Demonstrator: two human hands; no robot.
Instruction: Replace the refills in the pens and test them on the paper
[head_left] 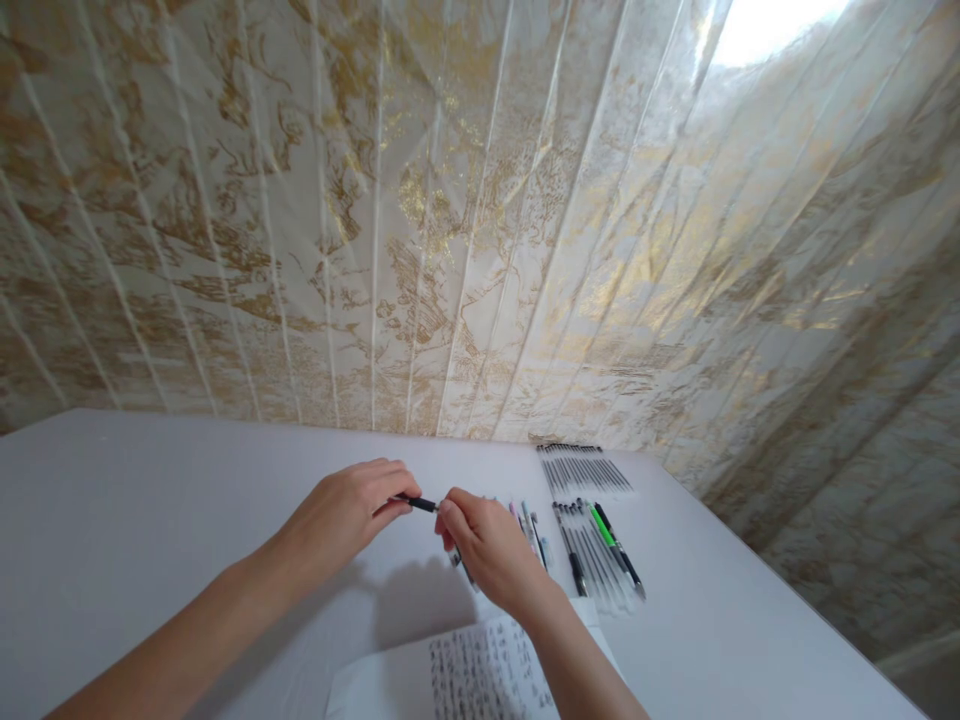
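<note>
My left hand (346, 515) and my right hand (486, 545) meet above the white table (135, 520), both closed on a thin black pen (418, 503) held level between them. The left fingers pinch its left end. The right fingers grip its right part, and the pen's lower end pokes out under that hand. Several loose pens (531, 527) lie just right of my right hand.
Rows of black pen refills (583, 470) and more pens, one green (604, 528), lie on the table's right side. A handwritten sheet of paper (480, 672) sits at the near edge. A gold-patterned curtain (480, 220) hangs behind the table.
</note>
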